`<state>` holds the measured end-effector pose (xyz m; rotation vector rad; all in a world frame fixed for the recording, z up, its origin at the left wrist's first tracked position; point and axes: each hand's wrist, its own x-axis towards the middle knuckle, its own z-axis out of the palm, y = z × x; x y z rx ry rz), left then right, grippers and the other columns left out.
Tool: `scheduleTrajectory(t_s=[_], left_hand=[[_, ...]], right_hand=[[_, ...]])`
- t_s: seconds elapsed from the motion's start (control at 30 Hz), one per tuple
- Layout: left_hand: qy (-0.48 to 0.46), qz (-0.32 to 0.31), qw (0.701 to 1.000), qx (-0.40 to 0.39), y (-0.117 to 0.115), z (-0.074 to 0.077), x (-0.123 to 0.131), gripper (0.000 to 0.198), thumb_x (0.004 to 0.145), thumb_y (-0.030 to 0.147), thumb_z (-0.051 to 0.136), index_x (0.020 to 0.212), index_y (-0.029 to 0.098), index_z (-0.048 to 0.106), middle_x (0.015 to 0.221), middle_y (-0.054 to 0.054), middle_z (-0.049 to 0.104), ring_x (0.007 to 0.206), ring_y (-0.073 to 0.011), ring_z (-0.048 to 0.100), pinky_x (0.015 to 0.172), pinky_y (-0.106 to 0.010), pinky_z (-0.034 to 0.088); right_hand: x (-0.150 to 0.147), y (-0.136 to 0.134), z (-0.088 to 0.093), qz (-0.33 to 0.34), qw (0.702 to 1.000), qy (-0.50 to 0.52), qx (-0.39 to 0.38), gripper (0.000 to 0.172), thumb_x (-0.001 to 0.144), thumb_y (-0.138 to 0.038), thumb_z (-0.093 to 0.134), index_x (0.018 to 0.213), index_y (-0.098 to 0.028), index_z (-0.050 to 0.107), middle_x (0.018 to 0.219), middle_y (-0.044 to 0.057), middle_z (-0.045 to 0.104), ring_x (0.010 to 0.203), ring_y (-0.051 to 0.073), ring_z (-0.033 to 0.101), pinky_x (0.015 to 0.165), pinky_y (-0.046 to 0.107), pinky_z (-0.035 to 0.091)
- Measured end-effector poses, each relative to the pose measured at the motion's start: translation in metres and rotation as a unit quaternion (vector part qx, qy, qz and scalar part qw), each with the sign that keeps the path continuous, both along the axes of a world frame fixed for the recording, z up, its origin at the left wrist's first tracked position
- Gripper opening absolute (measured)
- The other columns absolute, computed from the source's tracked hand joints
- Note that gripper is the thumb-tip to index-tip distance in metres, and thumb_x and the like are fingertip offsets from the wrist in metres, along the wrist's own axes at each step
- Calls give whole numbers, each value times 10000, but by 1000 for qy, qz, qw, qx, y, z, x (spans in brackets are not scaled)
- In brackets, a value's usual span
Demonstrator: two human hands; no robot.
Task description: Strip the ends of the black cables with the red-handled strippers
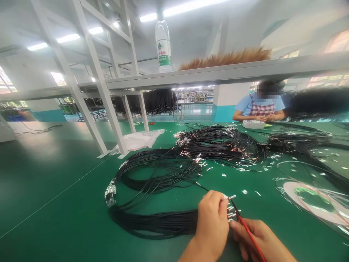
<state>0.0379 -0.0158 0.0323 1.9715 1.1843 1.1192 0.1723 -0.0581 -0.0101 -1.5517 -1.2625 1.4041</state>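
Note:
My left hand (214, 222) is closed around the end of a bundle of thin black cables (163, 222), near the bottom middle of the view. One cable end with a whitish tip pokes out between its thumb and forefinger. Red-handled tweezers or a similar pointed tool (249, 233) are in my right hand (256, 236), their dark tip beside that cable end. Several more cable ends with silvery tips show between the two hands. The bundle loops left across the green table, with shiny bands (110, 194) around its bend.
A large heap of black cables (218, 145) lies beyond my hands, with scraps around it. At right is a white reel (313, 203). A metal shelf frame (100, 87) stands at left near a plastic bag (141, 140). A person (261, 105) sits across the table.

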Motion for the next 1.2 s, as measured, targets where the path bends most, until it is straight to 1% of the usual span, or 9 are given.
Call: scheduleTrajectory(t_s=[0.17,0.23,0.4,0.5,0.63,0.77,0.9,1.0,1.2], left_hand=[[-124,-97,960,-229,8,14,-7,178,814,229,497,681,151,585,591,14,550,542,-106,466,522,-218,353],[-115,-95,965,-215,8,14,-7,172,815,231,495,687,155,580,600,13,547,549,-108,459,530,-221,351],[-5,-21,999,28,0,6,-2,210,843,170,424,706,184,583,728,-28,584,703,-159,475,675,-281,361],[-59,-51,995,-60,0,9,-1,199,842,199,438,696,176,572,667,-16,559,634,-138,452,611,-263,345],[-201,-166,909,-325,6,22,-10,180,798,286,538,689,144,555,591,8,534,489,-69,364,489,-206,260],[-287,-235,848,-378,12,33,-20,254,746,364,642,708,132,546,609,9,541,470,-41,343,479,-196,230],[-259,-160,911,-279,12,29,-14,186,773,309,626,746,135,565,623,11,554,524,-64,399,522,-201,297],[-172,-118,958,-197,4,17,-3,115,804,216,554,716,147,581,620,17,544,567,-92,439,548,-214,338],[-35,-79,995,-39,-9,1,7,184,847,128,492,692,177,577,667,15,572,639,-123,482,602,-237,344]], right_hand=[[0,-3,8,-20,999,-39,30,461,719,-641,555,582,-205,494,384,-6,587,223,57,342,291,188,154],[-1,-4,10,-27,998,-47,37,459,718,-632,563,573,-202,491,374,-5,582,215,53,334,291,186,145],[-1,-5,12,-27,999,-35,28,479,718,-651,541,572,-198,489,377,-8,575,227,56,353,295,177,154],[2,-4,11,-24,999,-35,29,481,721,-658,527,575,-201,491,385,-11,576,232,58,348,294,183,161],[6,-3,10,-21,997,-63,50,448,715,-628,556,586,-203,508,393,-23,568,244,58,342,299,189,169],[11,-1,15,-34,995,-80,39,430,714,-593,602,573,-196,514,377,-28,549,242,66,356,301,192,180],[16,-1,29,-97,991,-51,74,449,722,-614,591,598,-189,518,450,-22,576,305,71,411,353,198,250],[15,-3,38,-153,980,46,117,425,698,-582,658,798,-172,601,570,-16,611,409,90,471,396,203,266],[4,-4,35,-193,960,171,111,404,656,-495,759,842,-162,628,594,-14,611,437,80,449,403,201,237]])
